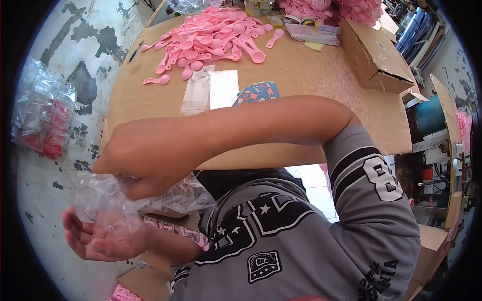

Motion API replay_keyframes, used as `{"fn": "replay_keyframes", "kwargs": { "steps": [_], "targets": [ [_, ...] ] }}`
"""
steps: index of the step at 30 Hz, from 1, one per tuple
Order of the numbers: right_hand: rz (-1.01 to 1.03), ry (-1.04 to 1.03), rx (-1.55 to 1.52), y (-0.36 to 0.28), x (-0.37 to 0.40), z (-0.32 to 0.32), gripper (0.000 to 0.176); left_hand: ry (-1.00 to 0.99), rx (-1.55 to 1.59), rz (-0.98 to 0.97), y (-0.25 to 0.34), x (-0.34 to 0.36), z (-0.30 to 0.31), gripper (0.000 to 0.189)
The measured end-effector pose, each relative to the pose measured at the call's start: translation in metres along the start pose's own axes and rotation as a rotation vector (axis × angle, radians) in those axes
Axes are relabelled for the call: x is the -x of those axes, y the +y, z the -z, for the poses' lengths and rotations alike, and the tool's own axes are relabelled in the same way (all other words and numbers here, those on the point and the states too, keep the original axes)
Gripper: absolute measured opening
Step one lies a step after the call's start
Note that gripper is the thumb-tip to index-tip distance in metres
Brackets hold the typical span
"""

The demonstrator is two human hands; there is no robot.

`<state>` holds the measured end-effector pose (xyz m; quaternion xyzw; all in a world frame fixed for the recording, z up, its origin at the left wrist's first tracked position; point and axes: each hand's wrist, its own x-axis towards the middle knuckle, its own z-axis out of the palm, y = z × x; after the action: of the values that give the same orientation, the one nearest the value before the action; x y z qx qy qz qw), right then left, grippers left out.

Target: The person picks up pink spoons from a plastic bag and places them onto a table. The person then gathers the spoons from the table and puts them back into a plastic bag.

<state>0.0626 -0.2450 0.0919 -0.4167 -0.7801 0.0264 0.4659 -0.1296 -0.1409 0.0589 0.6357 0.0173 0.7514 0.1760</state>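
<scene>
My right arm reaches across my body to the left. My right hand (143, 158) is closed, gripping a crumpled clear plastic bag (100, 193) off the left side of the table. Below it, my left hand (103, 238) is turned palm up with its fingers apart, and part of the clear plastic lies over the palm. On the table are a heap of pink measuring spoons (211, 37), flat clear plastic sleeves (197, 93), a white card stack (224, 88) and blue printed cards (258, 93), partly hidden by my forearm.
A cardboard box (374, 55) stands at the table's right, beside tape rolls (307, 21) and a clear packet (311, 34). More pink spoons (359, 10) lie at the back. A pen (135, 51) is near the left edge. Plastic-wrapped packs (42, 110) are at far left.
</scene>
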Motion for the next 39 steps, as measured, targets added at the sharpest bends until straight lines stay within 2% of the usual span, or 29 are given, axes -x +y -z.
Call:
{"fn": "replay_keyframes", "kwargs": {
  "steps": [1, 5, 8, 10, 12, 17, 20, 22, 26, 28, 30, 32, 34, 36, 38, 39],
  "targets": [
    [-0.006, -0.004, -0.044, -0.008, -0.003, 0.005, 0.023, -0.025, -0.058, -0.089, 0.001, -0.006, 0.001, 0.05],
    [0.102, -0.001, -0.182, -0.024, -0.016, 0.003, 0.022, -0.12, 0.042, 0.032, 0.013, 0.007, -0.015, 0.059],
    [0.38, 0.182, 0.004, -0.022, -0.041, -0.034, 0.023, -0.15, 0.069, 0.06, 0.021, 0.014, -0.014, 0.059],
    [0.441, 0.221, 0.062, -0.03, -0.063, -0.052, 0.022, -0.142, 0.079, 0.085, 0.026, 0.016, -0.006, 0.059],
    [0.422, 0.13, 0.063, -0.043, -0.087, -0.06, 0.02, -0.125, 0.091, 0.12, 0.029, 0.018, 0.006, 0.06],
    [0.301, -0.256, 0.063, -0.068, -0.135, -0.09, 0.017, -0.051, 0.06, 0.267, 0.022, 0.033, 0.06, 0.06],
    [0.196, -0.32, 0.132, -0.071, -0.136, -0.114, 0.011, -0.022, -0.003, 0.423, 0.004, 0.052, 0.099, 0.06],
    [0.109, -0.097, 0.062, -0.06, -0.131, -0.159, 0.016, -0.016, -0.042, 0.541, -0.013, 0.073, 0.121, 0.06],
    [-0.061, 0.279, -0.071, -0.032, -0.074, -0.264, 0.035, -0.071, -0.112, 0.82, -0.061, 0.135, 0.161, 0.061],
    [-0.198, 0.062, -0.008, -0.007, -0.032, -0.298, 0.046, -0.148, -0.139, 0.952, -0.087, 0.182, 0.175, 0.061],
    [-0.333, 0.015, 0.174, 0.015, 0.02, -0.309, 0.035, -0.238, -0.141, 1.064, -0.113, 0.233, 0.186, 0.061],
    [-0.645, -0.182, 0.084, 0.027, 0.052, -0.288, 0.029, -0.35, -0.141, 1.135, -0.134, 0.284, 0.197, 0.062],
    [-0.675, -0.513, -0.089, 0.064, 0.099, -0.255, 0.024, -0.486, -0.228, 1.158, -0.146, 0.319, 0.197, 0.062],
    [-0.612, -0.615, -0.115, 0.089, 0.154, -0.236, 0.029, -0.661, -0.534, 1.201, -0.142, 0.329, 0.179, 0.059],
    [-0.679, -0.488, -0.175, 0.098, 0.213, -0.212, 0.038, -0.735, -0.647, 1.15, -0.156, 0.372, 0.184, 0.066],
    [-0.695, -0.299, -0.189, 0.102, 0.252, -0.213, 0.043, -0.77, -0.698, 1.119, -0.168, 0.4, 0.189, 0.069]
  ]
}}
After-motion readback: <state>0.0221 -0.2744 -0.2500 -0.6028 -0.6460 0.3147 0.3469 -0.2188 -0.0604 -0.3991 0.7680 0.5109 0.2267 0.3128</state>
